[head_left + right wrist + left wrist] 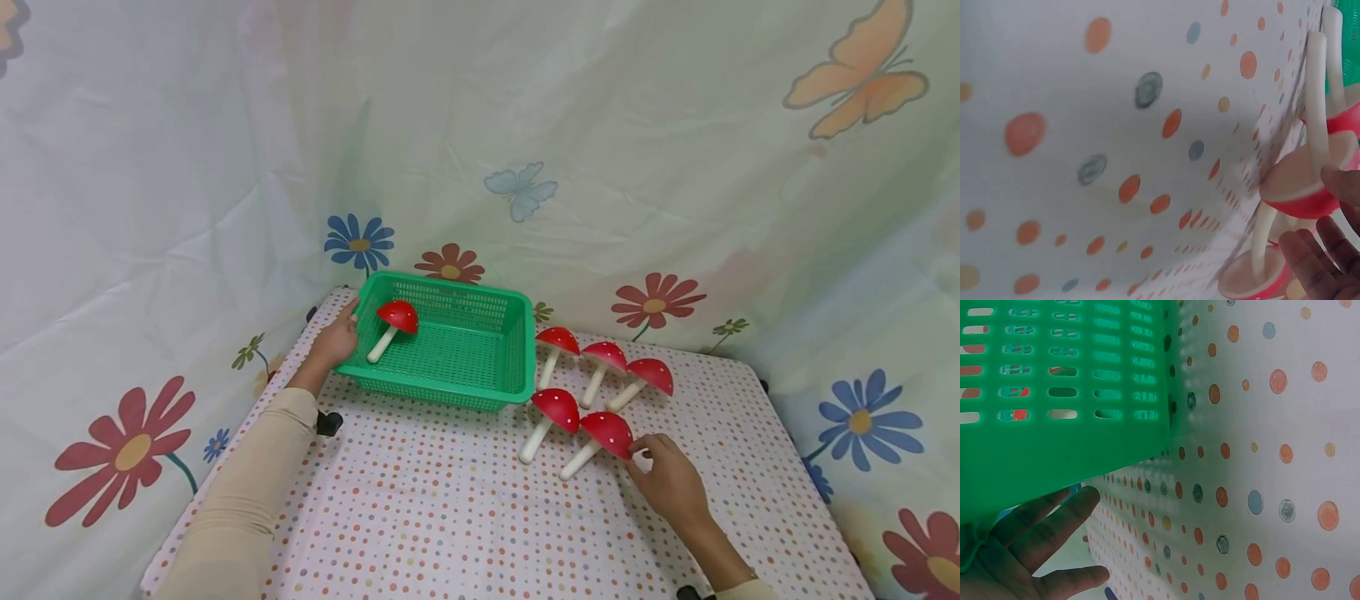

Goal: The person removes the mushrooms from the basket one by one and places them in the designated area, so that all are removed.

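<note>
At the left end of a green plastic basket [442, 392], my left hand [335, 340] touches the outer side near the rim. In the left wrist view its fingers [1054, 531] extend fairly straight along the basket wall. One red toy mushroom [398, 317] with white dots and a white stem lies inside the basket. My right hand [670, 483] is at the cap edge of the nearest mushroom [607, 433] on the table. In the right wrist view the thumb and loosely extended fingers [1304, 256] stand on either side of that cap [1300, 194].
Several more mushrooms lie right of the basket: a front one [555, 408] and a back row with a left [557, 337], middle [604, 355] and right one [651, 375]. The dotted tablecloth [420, 500] covers the table. Printed curtains [600, 167] hang close behind and beside it.
</note>
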Motion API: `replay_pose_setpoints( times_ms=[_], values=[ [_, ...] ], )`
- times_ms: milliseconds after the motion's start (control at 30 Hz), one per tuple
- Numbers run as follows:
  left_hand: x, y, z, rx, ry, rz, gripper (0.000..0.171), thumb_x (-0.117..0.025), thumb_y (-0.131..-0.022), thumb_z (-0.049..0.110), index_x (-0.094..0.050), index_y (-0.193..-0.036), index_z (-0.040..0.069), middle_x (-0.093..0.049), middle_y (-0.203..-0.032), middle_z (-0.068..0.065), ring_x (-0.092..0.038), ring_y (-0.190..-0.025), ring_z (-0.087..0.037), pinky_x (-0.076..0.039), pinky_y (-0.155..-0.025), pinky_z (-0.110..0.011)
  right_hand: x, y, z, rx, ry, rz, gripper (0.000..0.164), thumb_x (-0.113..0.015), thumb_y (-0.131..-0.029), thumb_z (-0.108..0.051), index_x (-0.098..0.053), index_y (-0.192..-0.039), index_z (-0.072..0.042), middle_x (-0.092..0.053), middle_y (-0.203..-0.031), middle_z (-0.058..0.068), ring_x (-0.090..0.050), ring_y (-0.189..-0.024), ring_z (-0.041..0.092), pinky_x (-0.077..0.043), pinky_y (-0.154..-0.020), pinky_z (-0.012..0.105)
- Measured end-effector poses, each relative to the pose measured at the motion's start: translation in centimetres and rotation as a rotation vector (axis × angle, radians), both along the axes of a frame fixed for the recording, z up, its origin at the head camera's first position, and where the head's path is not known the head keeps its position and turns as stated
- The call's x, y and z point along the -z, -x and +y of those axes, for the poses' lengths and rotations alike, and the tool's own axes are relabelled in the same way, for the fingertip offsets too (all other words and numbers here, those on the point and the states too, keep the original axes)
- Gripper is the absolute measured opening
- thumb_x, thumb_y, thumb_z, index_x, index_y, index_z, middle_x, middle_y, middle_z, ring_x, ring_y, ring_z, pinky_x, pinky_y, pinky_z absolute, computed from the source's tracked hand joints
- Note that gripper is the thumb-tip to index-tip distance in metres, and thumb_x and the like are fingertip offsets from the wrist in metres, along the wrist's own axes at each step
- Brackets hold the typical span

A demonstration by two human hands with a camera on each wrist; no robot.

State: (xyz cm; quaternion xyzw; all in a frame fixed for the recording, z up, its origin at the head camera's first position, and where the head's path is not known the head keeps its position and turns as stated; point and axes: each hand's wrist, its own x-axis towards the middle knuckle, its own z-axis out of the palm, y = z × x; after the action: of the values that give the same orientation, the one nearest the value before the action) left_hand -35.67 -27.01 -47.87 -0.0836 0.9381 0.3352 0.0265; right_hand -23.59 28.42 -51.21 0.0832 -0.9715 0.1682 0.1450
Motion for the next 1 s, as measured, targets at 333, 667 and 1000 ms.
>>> replay_pose_setpoints(
  times_ms=[333,667,1000],
  values=[
    [-0.1,0.0,0.2,0.009,0.02,0.004,0.053,-0.012,-0.109,0.033,-0.006,-0.161,0.023,-0.032,-0.157,-0.023,-0.059,-0.104,-0.043,-0.045,-0.09,-0.053,-2.7,-1.1,-0.3,-0.025,-0.029,-0.158,0.014,-0.08,-0.081,-0.015,-0.068,-0.087,-0.011,-0.071,-0.085,0.003,-0.068,-0.078,0.022,-0.053,-0.058,0.032],
    [-0.1,-0.2,-0.3,-0.008,-0.022,0.001,0.053,-0.011,-0.109,0.032,-0.006,-0.161,0.024,-0.026,-0.161,-0.021,-0.044,-0.133,-0.047,-0.036,-0.108,-0.06,-6.5,-0.4,-9.3,-0.231,0.121,0.018,0.019,-0.084,-0.078,-0.011,-0.069,-0.089,-0.013,-0.071,-0.081,-0.001,-0.066,-0.072,0.012,-0.055,-0.061,0.028],
    [-0.1,-0.1,0.3,-0.001,-0.052,-0.007,0.052,-0.014,-0.109,0.032,-0.006,-0.16,0.025,-0.027,-0.16,-0.021,-0.037,-0.138,-0.05,-0.031,-0.112,-0.063,-7.7,4.4,-21.3,-0.46,0.42,-0.009,0.017,-0.079,-0.085,-0.017,-0.07,-0.097,-0.01,-0.073,-0.093,0.003,-0.07,-0.087,0.02,-0.059,-0.068,0.029]
  ],
)
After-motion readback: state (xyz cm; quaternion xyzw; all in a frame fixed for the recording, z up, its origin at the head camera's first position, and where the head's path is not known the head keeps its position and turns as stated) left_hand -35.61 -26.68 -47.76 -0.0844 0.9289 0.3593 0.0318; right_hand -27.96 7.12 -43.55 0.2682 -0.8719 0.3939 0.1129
